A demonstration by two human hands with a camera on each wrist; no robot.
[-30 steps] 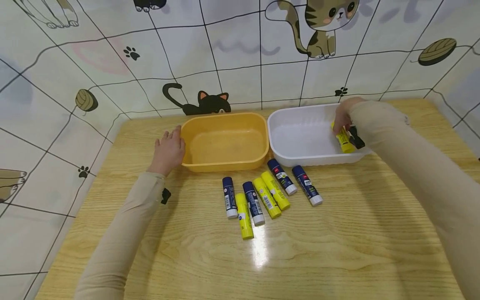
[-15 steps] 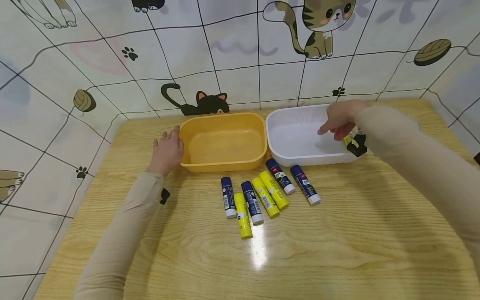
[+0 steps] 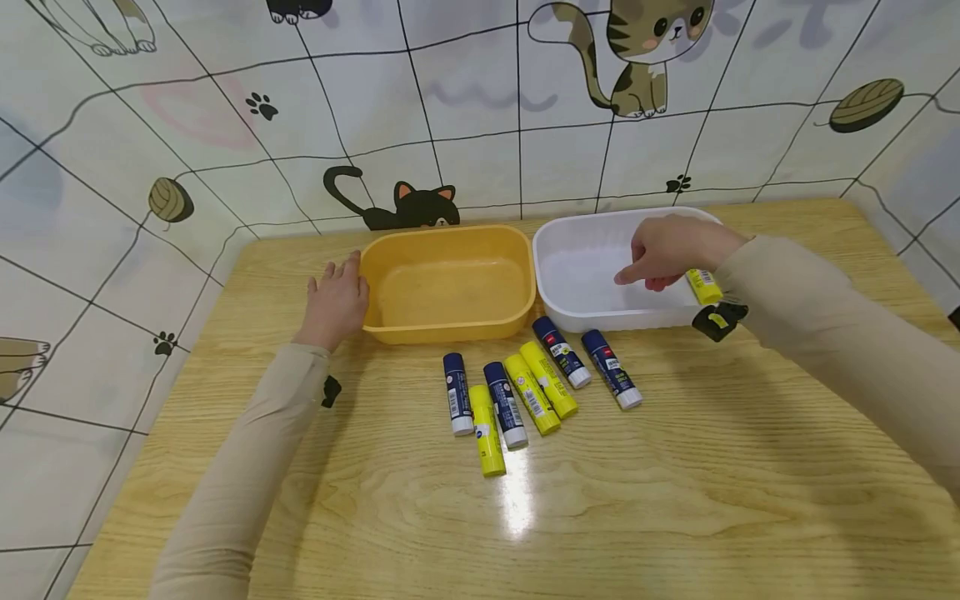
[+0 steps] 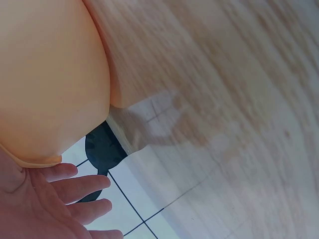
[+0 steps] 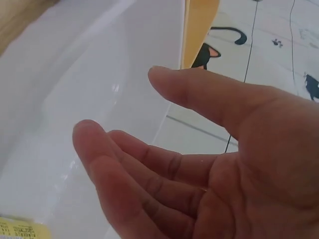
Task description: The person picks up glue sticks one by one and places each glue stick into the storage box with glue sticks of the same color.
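My left hand [image 3: 337, 302] rests against the left rim of the yellow-orange basin [image 3: 450, 330], its fingers fairly straight in the left wrist view. Over the white basin [image 3: 592, 318] hovers my right hand [image 3: 670, 252], holding nothing; the right wrist view shows its thumb apart from loosely bent fingers. A yellow glue stick [image 3: 703, 286] lies inside the white basin at its right end, partly hidden by the wrist. In front of the basins, on the table, lie dark blue glue sticks [image 3: 458, 393] and yellow glue sticks [image 3: 487, 432], several in all.
The two basins stand side by side, touching, near the back edge of the wooden table [image 3: 675, 500]. Behind them rises a wall covering [image 3: 480, 100] with cat drawings. Another dark blue glue stick [image 3: 611, 369] lies just before the white basin.
My right hand has let go of the yellow glue stick in the white basin and moved left above it. The left hand has stayed at the orange basin's rim.
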